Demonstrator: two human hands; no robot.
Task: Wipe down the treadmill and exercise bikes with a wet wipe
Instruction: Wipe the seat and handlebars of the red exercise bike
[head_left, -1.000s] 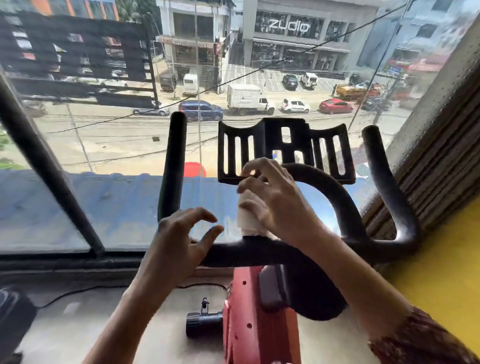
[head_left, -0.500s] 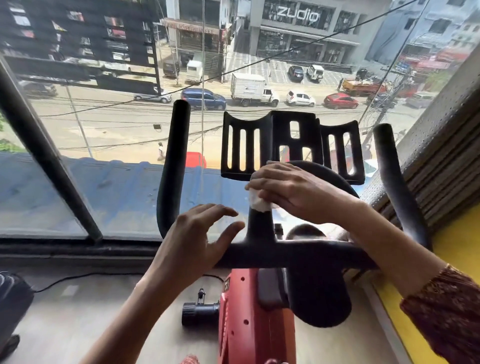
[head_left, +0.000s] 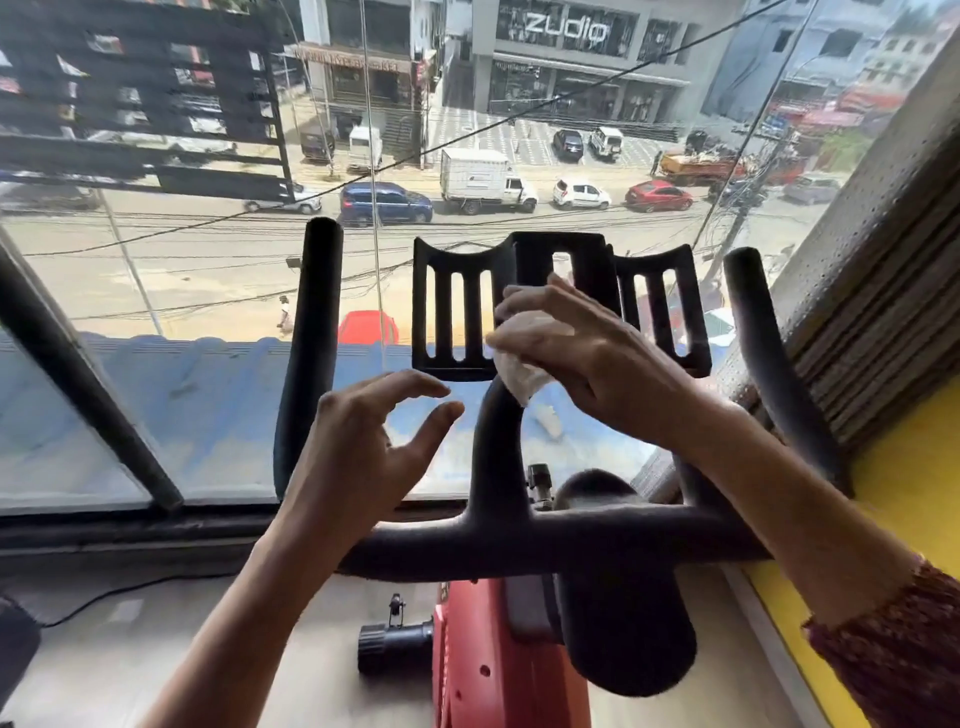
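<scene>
Head view shows your right hand (head_left: 587, 364) pinching the wet wipe (head_left: 524, 364) against the bike's black tablet holder (head_left: 452, 312), your left hand (head_left: 363, 452) hovering loosely open, empty

Right grip (head_left: 587, 364) holds white wet wipe (head_left: 524, 376) against black slotted device rack (head_left: 457, 312) above exercise bike (head_left: 493, 670) handlebar (head_left: 597, 535); left grip (head_left: 358, 457) hovers beside, fingers loosely spread; street (head_left: 208, 249) beyond window.

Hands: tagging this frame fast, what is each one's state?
Left hand: open, holding nothing.
Right hand: grips the wet wipe.
</scene>
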